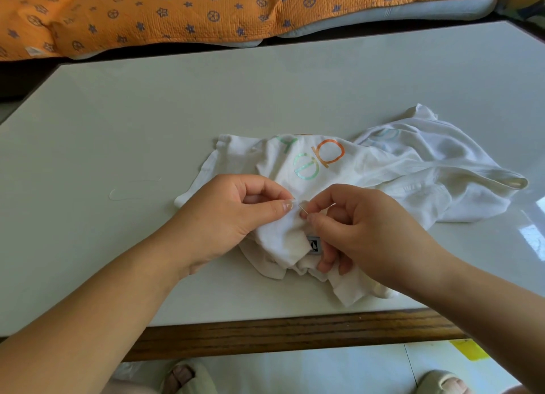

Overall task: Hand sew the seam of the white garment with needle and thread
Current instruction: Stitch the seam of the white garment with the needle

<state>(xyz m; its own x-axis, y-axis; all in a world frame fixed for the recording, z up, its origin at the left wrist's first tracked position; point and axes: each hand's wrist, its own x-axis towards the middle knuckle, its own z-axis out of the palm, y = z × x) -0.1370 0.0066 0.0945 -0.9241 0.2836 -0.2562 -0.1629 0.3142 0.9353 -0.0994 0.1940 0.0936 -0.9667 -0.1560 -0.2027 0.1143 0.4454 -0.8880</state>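
The white garment, printed with coloured letters, lies crumpled on the pale table. My left hand pinches a fold of the cloth near its seam between thumb and forefinger. Just to the right, my right hand pinches a thin needle whose tip points into that fold. A fine thread runs from the needle toward my right fingers, and it is barely visible. A small dark label shows under the fold.
A loose loop of clear thread lies on the table left of the garment. An orange patterned cushion lines the far side. The table's wooden front edge is close to me, with my slippered feet below.
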